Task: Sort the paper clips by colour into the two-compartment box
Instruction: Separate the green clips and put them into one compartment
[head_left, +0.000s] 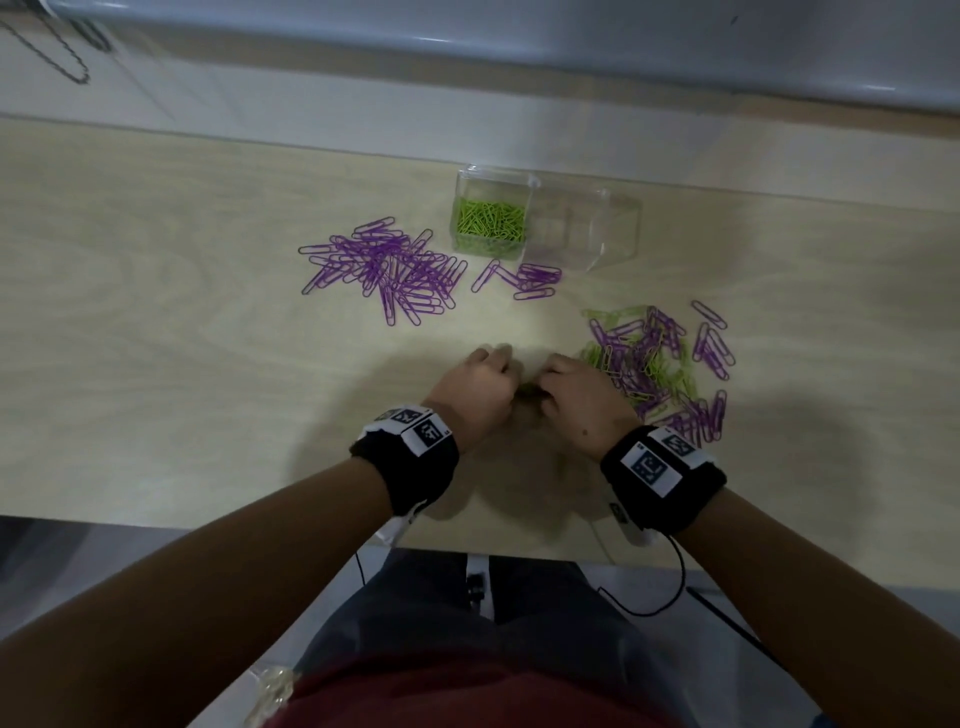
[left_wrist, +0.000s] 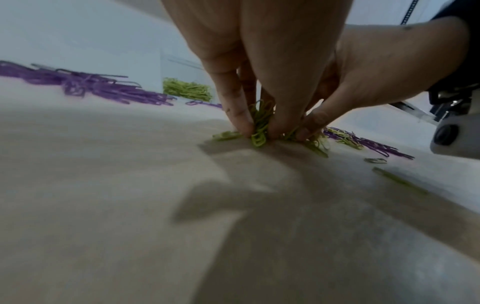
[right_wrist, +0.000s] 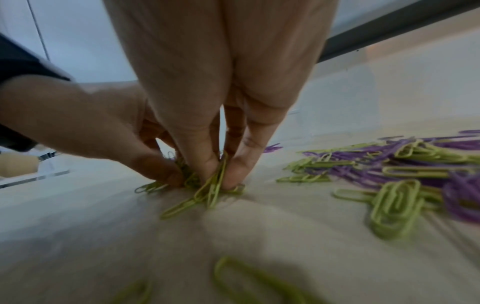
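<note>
We have both hands down on the table (head_left: 156, 312), fingertips meeting over a small bunch of green clips (left_wrist: 261, 125). Our left hand (head_left: 475, 395) pinches the bunch with curled fingers (left_wrist: 233, 107), and our right hand (head_left: 582, 400) pinches it from the other side, its fingertips (right_wrist: 205, 164) pressing the same clips against the wood. Just right of this grip lies a mixed heap of purple and green clips (head_left: 654, 364), touching our right hand's outer edge. Beyond the grip and to its left is a pile of purple clips (head_left: 384, 265); a few more purple clips (head_left: 524, 278) lie straight ahead. Past those stands the clear box (head_left: 613, 228) with 2 compartments, green clips filling its left one (head_left: 491, 223). A few loose green clips (right_wrist: 259, 281) lie on the near side of the grip.
</note>
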